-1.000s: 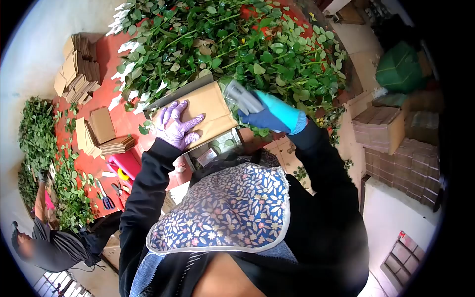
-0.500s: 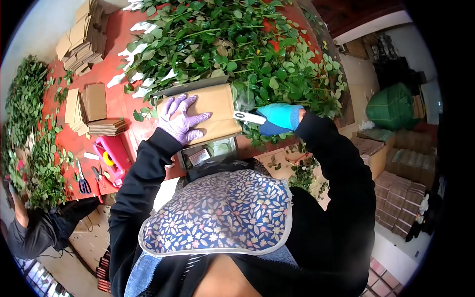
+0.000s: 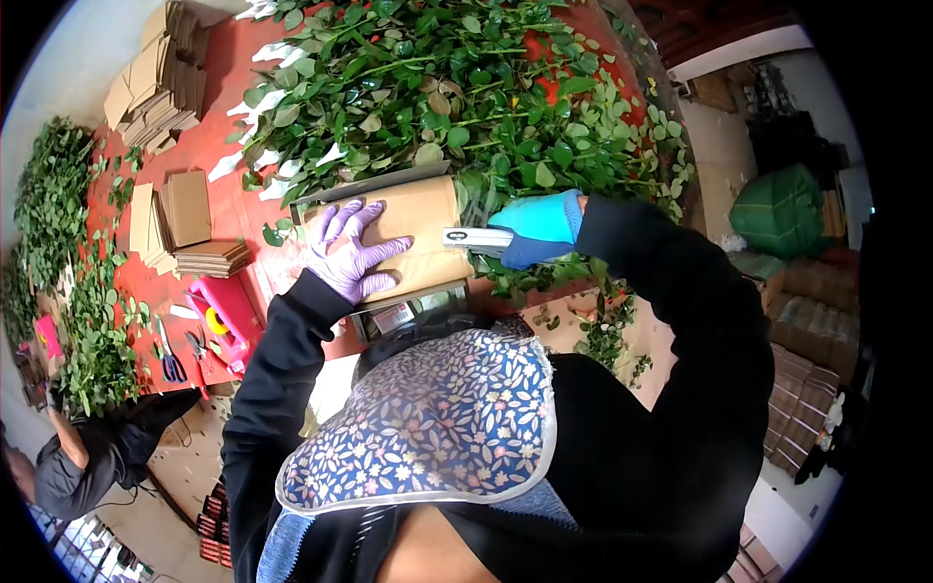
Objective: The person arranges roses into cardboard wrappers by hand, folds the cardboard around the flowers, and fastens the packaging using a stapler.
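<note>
Hands: two; the left hand [image 3: 350,257] lies palm down on the paper with its fingers spread, the right hand [image 3: 539,233] is closed around the stapler, and the two are apart.
Stapler: one [image 3: 478,237], its nose over the right end of the paper.
Brown paper: one folded wrap [image 3: 425,216], under the left hand.
Tray: one, dark-walled [image 3: 381,182], with the brown paper lying in it; what is inside the paper is hidden.
Tape dispenser: one, pink [image 3: 231,309], holding one yellow roll [image 3: 215,322].
Cutting tools: two, scissors [image 3: 171,361] and pruners [image 3: 198,348], side by side near the dispenser.
Cardboard: a tall stack [image 3: 155,83], plus upright pieces [image 3: 185,209] beside a low flat pile [image 3: 214,257]; sheets too many to tell.
Leafy stems: a large heap [image 3: 457,107] on the red table [image 3: 231,83], beyond the tray.
Co-worker: one [image 3: 83,462], at far left.
</note>
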### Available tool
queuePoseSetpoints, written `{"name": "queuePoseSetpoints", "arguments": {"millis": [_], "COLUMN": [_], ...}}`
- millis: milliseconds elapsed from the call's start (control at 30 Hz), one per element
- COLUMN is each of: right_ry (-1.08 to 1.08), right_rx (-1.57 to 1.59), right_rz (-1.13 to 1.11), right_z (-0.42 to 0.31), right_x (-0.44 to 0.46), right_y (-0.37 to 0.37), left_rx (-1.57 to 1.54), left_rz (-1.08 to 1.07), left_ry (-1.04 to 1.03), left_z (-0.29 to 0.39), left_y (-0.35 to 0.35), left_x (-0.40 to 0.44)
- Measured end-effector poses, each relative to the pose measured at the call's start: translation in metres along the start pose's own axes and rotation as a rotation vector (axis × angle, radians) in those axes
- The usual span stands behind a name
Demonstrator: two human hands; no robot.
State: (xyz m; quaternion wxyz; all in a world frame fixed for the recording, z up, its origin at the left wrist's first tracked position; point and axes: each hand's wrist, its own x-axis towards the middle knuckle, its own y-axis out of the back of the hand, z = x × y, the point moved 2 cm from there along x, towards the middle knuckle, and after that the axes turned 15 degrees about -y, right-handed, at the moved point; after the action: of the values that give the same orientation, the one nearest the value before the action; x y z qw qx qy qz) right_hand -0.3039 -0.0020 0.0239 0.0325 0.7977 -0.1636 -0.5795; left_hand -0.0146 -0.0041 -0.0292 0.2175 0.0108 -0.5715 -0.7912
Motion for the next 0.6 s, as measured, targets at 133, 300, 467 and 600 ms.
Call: {"name": "queuePoseSetpoints", "arguments": {"millis": [133,300,467,600], "right_ry": [0.068,0.064,-0.143,-0.126], "right_rx": [-0.383,-0.463,0.015,0.503], "right_rz": [0.198,0.301,0.263,0.287], "right_z": [-0.004,0.013,0.024,0.031], "right_x": [0.004,0.023,-0.011,-0.042], "right_y": [-0.001,-0.017,-0.019,-0.04], "left_rx": [0.006,0.004,-0.035,-0.46], "left_rz": [-0.007,-0.039,0.016,0.268], "left_ry": [0.011,0.024,0.012,-0.008], "left_z": [0.002,0.001,0.002,0.019], "left_y": [-0.001,-0.007,-0.004,0.001], "left_x": [0.002,0.003,0.004,-0.005]}}
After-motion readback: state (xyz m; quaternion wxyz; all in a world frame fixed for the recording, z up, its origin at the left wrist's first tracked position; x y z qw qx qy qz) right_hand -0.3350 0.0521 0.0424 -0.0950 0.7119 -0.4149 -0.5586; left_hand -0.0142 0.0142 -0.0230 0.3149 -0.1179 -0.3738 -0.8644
